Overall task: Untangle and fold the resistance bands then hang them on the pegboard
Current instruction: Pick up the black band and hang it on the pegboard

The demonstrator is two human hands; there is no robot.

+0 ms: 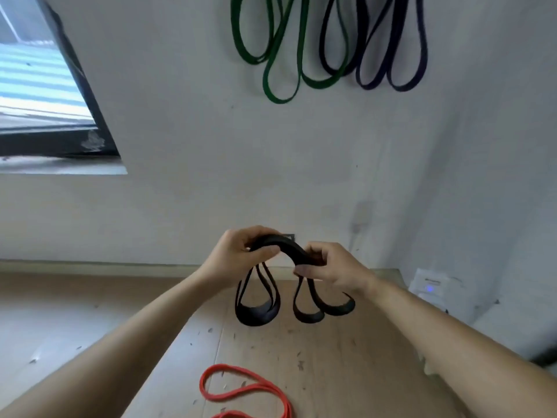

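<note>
A black resistance band [286, 247] is folded into a bundle and arches between both hands in front of the wall. My left hand [241, 256] pinches its left end and my right hand [331, 268] grips its right end. Several black loops hang down below the hands. On the wooden floor near the bottom edge lies a red band [244, 390], loose and partly cut off by the frame. High on the white wall hang a green band [280, 55] and a dark purple band [388, 55], both in loops; their tops and whatever holds them are out of view.
A dark-framed window [57, 110] fills the upper left. A small white device [431, 286] with a blue light sits against the wall at the right. The floor [331, 357] carries scattered small debris.
</note>
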